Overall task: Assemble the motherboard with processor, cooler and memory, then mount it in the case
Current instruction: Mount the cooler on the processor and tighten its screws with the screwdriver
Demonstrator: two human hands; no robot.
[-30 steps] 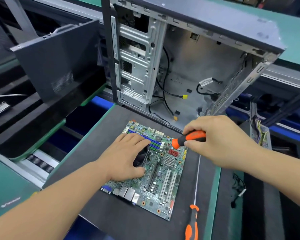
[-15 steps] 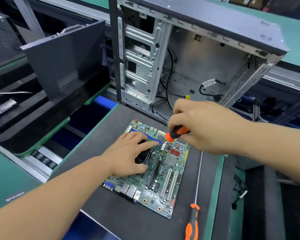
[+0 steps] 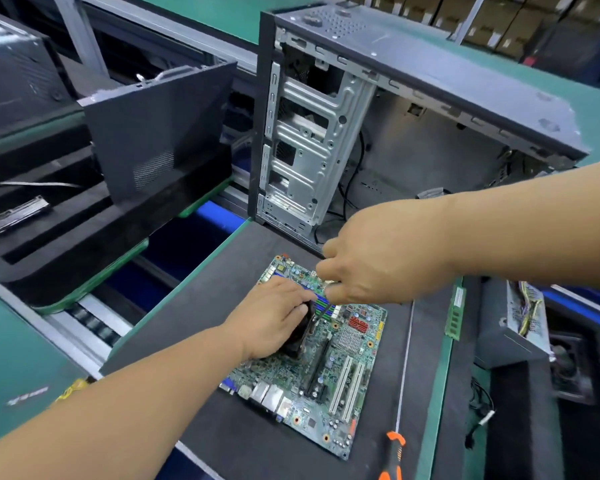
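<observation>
Head view: the green motherboard [image 3: 329, 368] lies flat on the dark foam mat [image 3: 222, 341], its far end close to the mat's far edge, its ports facing the near-left. The left hand [image 3: 274, 320] rests over the black cooler [image 3: 300, 336] on the board's left half, fingers curled down round its top, gripping it. The right hand [image 3: 378, 258] hangs above the board's far end, fingers clenched round a screwdriver [image 3: 321, 313] whose handle is hidden in the fist; only the thin dark shaft shows, slanting down to the cooler's far right corner. A second screwdriver [image 3: 394, 452] with an orange-and-black handle lies along the mat's right edge, its long shaft pointing away. A green memory stick [image 3: 456, 313] lies just past that edge. The open case [image 3: 413, 81] stands upright at the mat's far edge
</observation>
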